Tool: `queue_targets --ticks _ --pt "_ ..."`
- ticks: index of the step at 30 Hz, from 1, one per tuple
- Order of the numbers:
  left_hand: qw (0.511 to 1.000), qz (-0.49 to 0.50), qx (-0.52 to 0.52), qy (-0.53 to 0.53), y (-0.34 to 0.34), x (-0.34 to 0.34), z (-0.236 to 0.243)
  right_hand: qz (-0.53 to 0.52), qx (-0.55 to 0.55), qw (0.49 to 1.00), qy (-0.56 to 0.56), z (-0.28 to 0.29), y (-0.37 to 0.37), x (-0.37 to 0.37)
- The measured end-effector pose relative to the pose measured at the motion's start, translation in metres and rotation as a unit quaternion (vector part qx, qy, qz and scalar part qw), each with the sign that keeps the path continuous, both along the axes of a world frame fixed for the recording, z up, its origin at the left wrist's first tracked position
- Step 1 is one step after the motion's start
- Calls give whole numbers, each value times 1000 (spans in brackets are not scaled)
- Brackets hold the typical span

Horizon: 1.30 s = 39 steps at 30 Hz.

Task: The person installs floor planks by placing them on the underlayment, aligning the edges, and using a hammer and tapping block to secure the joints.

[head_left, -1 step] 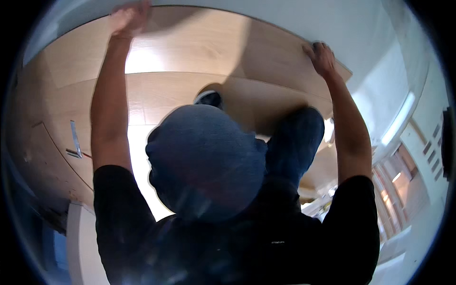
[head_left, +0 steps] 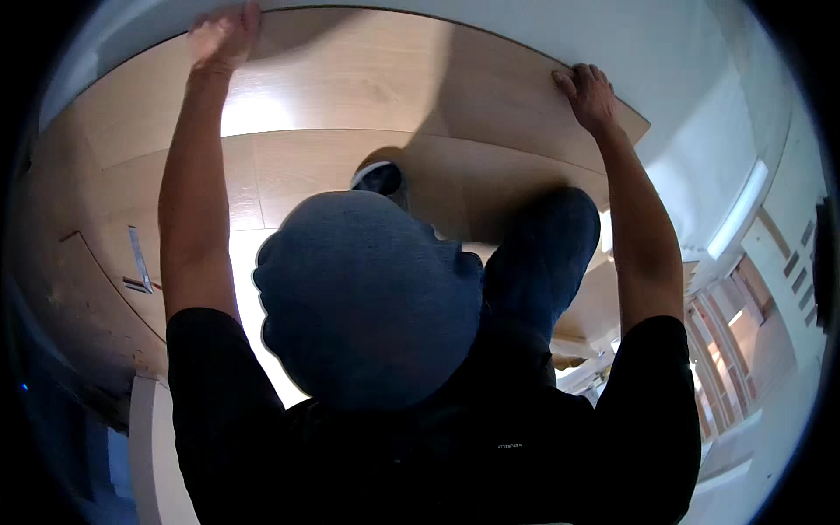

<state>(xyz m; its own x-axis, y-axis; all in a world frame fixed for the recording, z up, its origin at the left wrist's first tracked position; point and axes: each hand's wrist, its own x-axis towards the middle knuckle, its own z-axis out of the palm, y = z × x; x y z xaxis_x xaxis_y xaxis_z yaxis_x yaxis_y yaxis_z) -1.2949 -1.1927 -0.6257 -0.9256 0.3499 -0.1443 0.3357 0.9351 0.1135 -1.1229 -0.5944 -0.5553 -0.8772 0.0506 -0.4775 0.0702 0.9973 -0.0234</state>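
A long light wood-look floor plank (head_left: 367, 66) lies along the far side of the floor. My left hand (head_left: 225, 37) is curled at the plank's far edge, toward its left part; most of the fingertips are hidden. Near the plank's right end, my right hand (head_left: 588, 94) grips that same edge, thumb on the top face and fingers bent over the rim. On the near side, a seam separates this plank from another row of planks (head_left: 306, 166). My shoe (head_left: 379, 179) stands on that row.
My bent knee in blue denim (head_left: 367, 297) blocks the middle of the view. A metal L-shaped square (head_left: 137, 254) lies at the left, beside a board edge. A pale surface (head_left: 682, 114) runs beyond the plank. Wooden strips (head_left: 722, 359) show at the right.
The view has shifted slightly, and my arms sit a little further left. Both hands stay at the plank's far edge; my right hand's fingers have moved slightly.
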Motion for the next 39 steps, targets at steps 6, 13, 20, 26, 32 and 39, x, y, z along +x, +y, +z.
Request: queue_targets --ticks 6,13,20,26,32,39 --pt "987 -33 59 146 -4 9 1 -2 15 979 205 -17 -18 44" --pt "977 28 -197 -80 -16 -1 -48 -54 14 998 8 -27 -38 25" --pt "995 38 -80 -40 15 -4 -10 -228 -70 932 273 -1 94 184" --pt "994 53 -59 73 8 53 23 -377 178 908 41 25 305 389" --pt "987 59 -82 -122 59 213 136 -449 0 887 -106 -1 299 400" --pt "953 146 -39 -262 18 337 108 -400 -175 899 20 -38 377 473"
